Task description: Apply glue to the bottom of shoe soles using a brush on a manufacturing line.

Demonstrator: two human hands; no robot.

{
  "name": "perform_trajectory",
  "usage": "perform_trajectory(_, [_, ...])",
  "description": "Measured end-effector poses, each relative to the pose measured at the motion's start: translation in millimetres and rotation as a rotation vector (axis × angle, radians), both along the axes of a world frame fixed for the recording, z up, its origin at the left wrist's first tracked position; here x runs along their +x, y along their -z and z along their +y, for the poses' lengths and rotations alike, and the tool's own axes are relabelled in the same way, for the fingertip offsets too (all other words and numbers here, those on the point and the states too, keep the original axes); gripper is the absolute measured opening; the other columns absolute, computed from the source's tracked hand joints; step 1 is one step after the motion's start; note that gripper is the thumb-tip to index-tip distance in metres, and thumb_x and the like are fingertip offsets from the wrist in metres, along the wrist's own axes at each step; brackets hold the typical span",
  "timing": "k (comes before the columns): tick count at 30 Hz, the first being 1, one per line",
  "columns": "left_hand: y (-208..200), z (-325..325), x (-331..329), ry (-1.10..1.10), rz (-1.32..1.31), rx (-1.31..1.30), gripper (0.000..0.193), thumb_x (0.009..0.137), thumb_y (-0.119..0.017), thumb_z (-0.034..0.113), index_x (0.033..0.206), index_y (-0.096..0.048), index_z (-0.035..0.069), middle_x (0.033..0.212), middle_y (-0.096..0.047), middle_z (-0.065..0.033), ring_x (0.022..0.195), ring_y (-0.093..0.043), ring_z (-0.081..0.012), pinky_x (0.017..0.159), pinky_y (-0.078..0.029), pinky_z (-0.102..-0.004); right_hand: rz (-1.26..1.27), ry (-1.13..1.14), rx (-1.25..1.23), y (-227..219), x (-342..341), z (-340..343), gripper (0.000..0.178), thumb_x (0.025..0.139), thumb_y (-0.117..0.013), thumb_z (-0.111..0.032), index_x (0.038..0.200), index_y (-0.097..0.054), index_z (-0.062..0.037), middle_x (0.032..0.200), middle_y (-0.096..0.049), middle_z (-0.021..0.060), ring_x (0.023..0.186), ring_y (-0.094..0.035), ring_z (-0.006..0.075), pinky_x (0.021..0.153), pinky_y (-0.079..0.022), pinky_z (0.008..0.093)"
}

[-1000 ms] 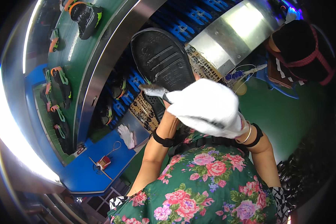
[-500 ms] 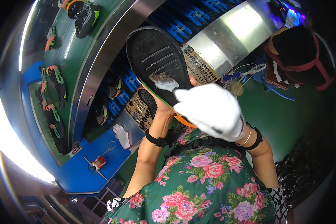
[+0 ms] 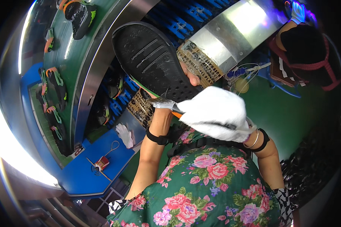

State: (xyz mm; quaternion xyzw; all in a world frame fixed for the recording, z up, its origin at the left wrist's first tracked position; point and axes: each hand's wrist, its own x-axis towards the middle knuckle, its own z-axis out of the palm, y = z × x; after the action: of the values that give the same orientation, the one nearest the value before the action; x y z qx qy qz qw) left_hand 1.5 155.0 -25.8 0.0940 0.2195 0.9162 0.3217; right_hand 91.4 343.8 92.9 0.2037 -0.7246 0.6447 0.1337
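A black clog-like shoe [image 3: 144,56] is held up with its wet-looking, ribbed underside facing me. My left hand [image 3: 192,76] is closed round it from below; its fingertips show at the right edge, and the palm is hidden. My right hand [image 3: 216,113], in a white glove, grips a flat brush [image 3: 163,103] with a metal ferrule and dark bristles. Most of the brush's handle is hidden in the glove. The brush is at the shoe's near end, in front of my left wrist; I cannot tell whether it touches the shoe.
At left, a green conveyor belt [image 3: 60,41] carries several shoe parts. A blue table [image 3: 79,178] holds a small red pot [image 3: 102,162] with a stick across it; a pale glove [image 3: 125,135] lies nearby. Cardboard [image 3: 201,64] lines the metal frame. A co-worker [image 3: 303,56] is at upper right.
The brush has moved from the middle of the underside down to the near end. The shoe has shifted up and left, showing more of my left fingers.
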Motion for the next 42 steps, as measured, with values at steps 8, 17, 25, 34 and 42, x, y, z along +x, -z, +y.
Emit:
perform_trajectory(8, [-39, 16, -2, -0.046, 0.097, -0.046, 0.079, 0.085, -0.057, 0.075, 0.112, -0.057, 0.0, 0.096, -0.059, -0.0116, 0.089, -0.065, -0.033, 0.092, -0.047, -0.0524, 0.15, 0.171, 0.248, 14, 17, -11, 0.033, 0.077, -0.078, -0.008, 0.109, -0.077, -0.0132, 0.113, -0.073, 0.0077, 0.092, -0.07, 0.0257, 0.074, -0.058, 0.0348])
perform_trajectory(17, [-35, 10, -5, -0.063, 0.138, -0.134, 0.079, 0.086, -0.061, 0.073, 0.114, -0.057, -0.001, 0.096, -0.057, -0.0111, 0.093, -0.066, -0.0337, 0.09, -0.052, -0.0519, 0.085, 0.137, 0.209, 7, 16, 3, 0.029, 0.076, -0.081, -0.008, 0.105, -0.078, -0.0123, 0.105, -0.076, 0.008, 0.086, -0.07, 0.0229, 0.074, -0.056, 0.0341])
perform_trajectory(25, [-44, 16, -10, -0.168, 0.106, -0.134, 0.08, 0.088, -0.053, 0.076, 0.106, -0.059, -0.001, 0.094, -0.057, -0.0118, 0.087, -0.067, -0.0333, 0.086, -0.054, -0.0511, -0.088, 0.122, 0.049, 4, 17, 9, 0.025, 0.071, -0.081, 0.0, 0.096, -0.077, -0.0053, 0.102, -0.075, 0.0159, 0.083, -0.07, 0.0285, 0.073, -0.056, 0.0366])
perform_trajectory(34, [-52, 25, -12, -0.206, 0.096, -0.071, 0.07, 0.092, -0.055, 0.066, 0.104, -0.057, -0.004, 0.091, -0.056, -0.0119, 0.088, -0.067, -0.0331, 0.086, -0.053, -0.0504, -0.169, 0.172, -0.016, 4, 16, 12, 0.017, 0.072, -0.08, 0.001, 0.089, -0.076, -0.004, 0.099, -0.075, 0.0138, 0.083, -0.07, 0.0259, 0.073, -0.056, 0.0359])
perform_trajectory(42, [-49, 22, -17, -0.174, 0.113, -0.021, 0.066, 0.094, -0.058, 0.059, 0.105, -0.056, -0.007, 0.096, -0.055, -0.0122, 0.089, -0.066, -0.0334, 0.088, -0.052, -0.0518, -0.215, 0.167, -0.088, 7, 17, 9, 0.017, 0.072, -0.08, 0.001, 0.088, -0.076, -0.0042, 0.098, -0.076, 0.0134, 0.082, -0.07, 0.0254, 0.072, -0.056, 0.0343])
